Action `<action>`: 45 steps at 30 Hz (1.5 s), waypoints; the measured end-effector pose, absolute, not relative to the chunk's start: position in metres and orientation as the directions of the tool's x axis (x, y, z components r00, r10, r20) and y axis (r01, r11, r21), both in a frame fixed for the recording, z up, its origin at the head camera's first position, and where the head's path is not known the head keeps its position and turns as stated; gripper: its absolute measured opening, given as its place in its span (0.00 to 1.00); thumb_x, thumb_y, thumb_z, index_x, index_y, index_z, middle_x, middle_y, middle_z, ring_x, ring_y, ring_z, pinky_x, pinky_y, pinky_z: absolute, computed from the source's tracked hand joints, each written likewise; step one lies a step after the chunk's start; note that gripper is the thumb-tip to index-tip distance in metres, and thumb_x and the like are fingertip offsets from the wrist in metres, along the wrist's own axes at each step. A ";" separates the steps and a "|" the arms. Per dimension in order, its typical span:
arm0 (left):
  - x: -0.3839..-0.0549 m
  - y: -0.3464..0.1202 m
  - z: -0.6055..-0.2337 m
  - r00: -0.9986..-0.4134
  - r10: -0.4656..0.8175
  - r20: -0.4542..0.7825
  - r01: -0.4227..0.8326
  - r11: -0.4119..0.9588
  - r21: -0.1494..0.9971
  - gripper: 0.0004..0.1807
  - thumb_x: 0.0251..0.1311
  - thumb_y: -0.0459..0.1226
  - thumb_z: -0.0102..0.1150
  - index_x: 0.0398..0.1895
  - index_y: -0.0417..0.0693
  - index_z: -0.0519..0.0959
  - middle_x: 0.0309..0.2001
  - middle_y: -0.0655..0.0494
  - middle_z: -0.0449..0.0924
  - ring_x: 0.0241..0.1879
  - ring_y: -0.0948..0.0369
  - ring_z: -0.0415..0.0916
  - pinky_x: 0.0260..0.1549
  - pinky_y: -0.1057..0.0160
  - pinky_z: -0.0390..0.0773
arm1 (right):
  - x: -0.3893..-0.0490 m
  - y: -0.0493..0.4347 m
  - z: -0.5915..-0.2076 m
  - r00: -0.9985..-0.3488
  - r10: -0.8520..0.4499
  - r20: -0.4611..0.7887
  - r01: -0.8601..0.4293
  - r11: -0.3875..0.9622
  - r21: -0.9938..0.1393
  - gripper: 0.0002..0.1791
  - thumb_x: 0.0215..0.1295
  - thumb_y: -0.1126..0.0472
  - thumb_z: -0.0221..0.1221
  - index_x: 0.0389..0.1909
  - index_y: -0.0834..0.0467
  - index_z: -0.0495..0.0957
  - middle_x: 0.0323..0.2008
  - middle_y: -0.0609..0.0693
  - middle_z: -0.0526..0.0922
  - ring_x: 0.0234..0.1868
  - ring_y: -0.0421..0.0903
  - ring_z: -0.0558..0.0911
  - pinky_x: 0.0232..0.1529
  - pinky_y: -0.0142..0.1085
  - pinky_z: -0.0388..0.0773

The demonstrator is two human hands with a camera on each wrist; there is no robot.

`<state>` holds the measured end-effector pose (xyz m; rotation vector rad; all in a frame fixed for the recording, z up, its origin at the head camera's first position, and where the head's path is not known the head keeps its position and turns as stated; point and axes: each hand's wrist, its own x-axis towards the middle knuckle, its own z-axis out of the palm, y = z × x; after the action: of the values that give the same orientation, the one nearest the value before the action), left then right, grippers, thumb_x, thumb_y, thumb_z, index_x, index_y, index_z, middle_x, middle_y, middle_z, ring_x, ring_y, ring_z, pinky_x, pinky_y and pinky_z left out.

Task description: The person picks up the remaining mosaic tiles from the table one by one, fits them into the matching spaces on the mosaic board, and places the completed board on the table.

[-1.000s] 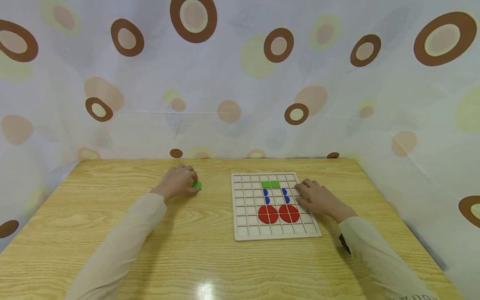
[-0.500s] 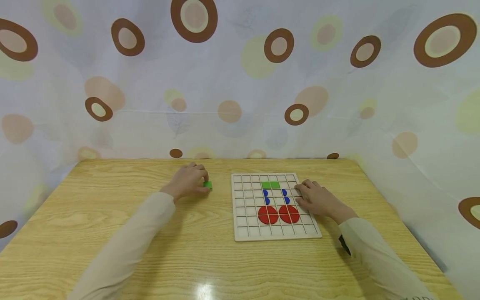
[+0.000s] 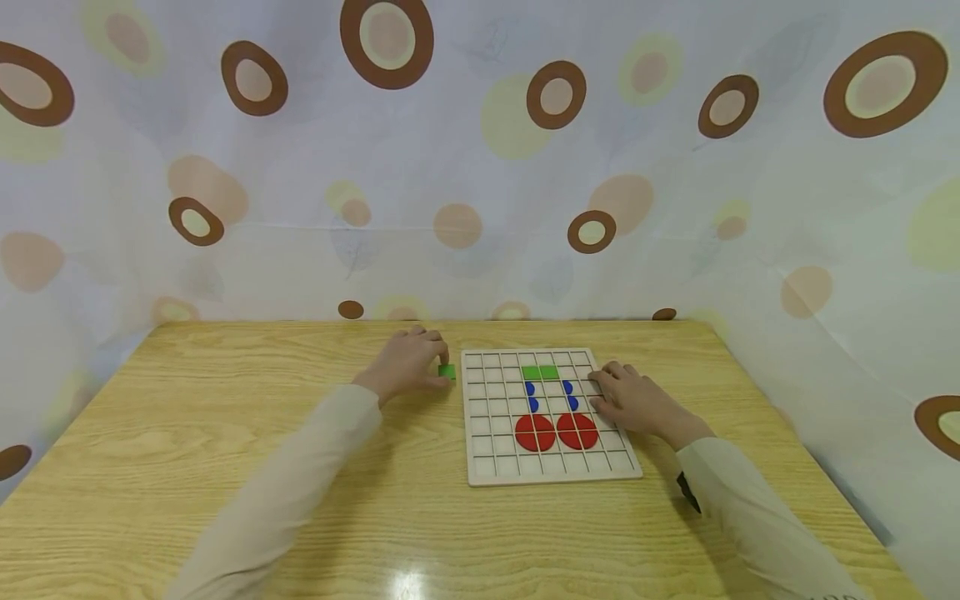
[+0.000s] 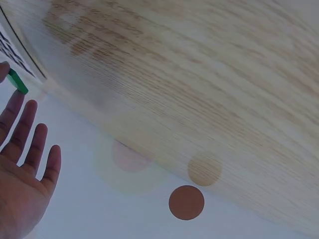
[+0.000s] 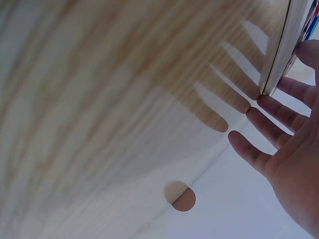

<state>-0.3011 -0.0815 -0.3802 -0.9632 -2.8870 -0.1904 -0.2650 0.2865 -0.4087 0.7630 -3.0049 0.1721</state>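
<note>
My left hand [image 3: 405, 364] pinches a small green square tile [image 3: 447, 371] between thumb and index finger, just off the left edge of a pale gridded board [image 3: 491, 468]. In the left wrist view the tile [image 4: 18, 81] shows edge-on at the fingertips, and the other fingers are extended. My right hand [image 3: 639, 402] rests at the board's right edge. The right wrist view shows its fingers [image 5: 281, 112] fairly straight, some touching the board's side. On the board lie two green squares [image 3: 540, 372], several blue half-rounds [image 3: 573, 403] and two red discs [image 3: 535, 433].
A wood-grain table [image 3: 337, 517] carries the board right of its middle. A white curtain [image 3: 450, 167] with brown and pastel spots stands behind the table and along its sides. Light glares off the near table surface.
My left hand has moved right along the table with the green tile, from well left of the board to close beside its left edge. The right hand and board stay in place.
</note>
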 end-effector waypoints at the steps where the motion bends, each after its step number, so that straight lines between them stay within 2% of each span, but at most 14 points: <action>1: -0.301 -0.078 -0.380 -0.794 0.594 0.130 0.606 0.789 0.095 0.14 0.52 0.51 0.60 0.36 0.53 0.80 0.46 0.57 0.77 0.47 0.55 0.68 0.51 0.50 0.69 | -0.265 0.287 -0.409 -0.879 -0.473 0.063 -0.477 0.873 -0.098 0.24 0.65 0.54 0.51 0.57 0.63 0.68 0.50 0.59 0.71 0.49 0.57 0.72 0.46 0.55 0.70; 20: -0.298 -0.015 -0.377 -0.760 0.628 0.168 0.644 0.762 0.065 0.14 0.53 0.52 0.59 0.37 0.55 0.79 0.44 0.59 0.77 0.45 0.57 0.68 0.49 0.54 0.69 | -0.260 0.286 -0.407 -0.873 -0.481 0.079 -0.487 0.868 -0.098 0.22 0.65 0.56 0.52 0.56 0.63 0.69 0.50 0.59 0.71 0.48 0.57 0.72 0.45 0.54 0.71; 26: -0.297 0.004 -0.377 -0.754 0.634 0.171 0.651 0.756 0.072 0.15 0.53 0.53 0.59 0.38 0.56 0.79 0.44 0.60 0.77 0.47 0.58 0.68 0.52 0.54 0.68 | -0.261 0.286 -0.406 -0.873 -0.482 0.081 -0.488 0.868 -0.094 0.22 0.64 0.56 0.52 0.56 0.63 0.69 0.50 0.59 0.72 0.48 0.57 0.72 0.45 0.55 0.70; 40: -0.298 0.040 -0.379 -0.787 0.598 0.150 0.614 0.783 0.100 0.16 0.54 0.53 0.58 0.40 0.56 0.79 0.48 0.60 0.75 0.50 0.57 0.67 0.56 0.52 0.65 | -0.262 0.286 -0.406 -0.879 -0.470 0.074 -0.475 0.875 -0.088 0.23 0.65 0.55 0.52 0.57 0.63 0.69 0.51 0.59 0.71 0.49 0.58 0.72 0.45 0.55 0.70; 45: -0.298 0.051 -0.378 -0.796 0.590 0.137 0.604 0.790 0.109 0.16 0.54 0.53 0.58 0.40 0.56 0.78 0.47 0.60 0.76 0.48 0.58 0.68 0.53 0.54 0.67 | -0.262 0.284 -0.404 -0.883 -0.465 0.065 -0.469 0.878 -0.091 0.23 0.65 0.55 0.52 0.57 0.62 0.69 0.51 0.59 0.71 0.49 0.57 0.72 0.45 0.55 0.70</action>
<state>-0.2976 0.0512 -0.3784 -0.9628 -2.8808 -0.2251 -0.2615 0.2844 -0.4043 0.7475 -3.0047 0.1607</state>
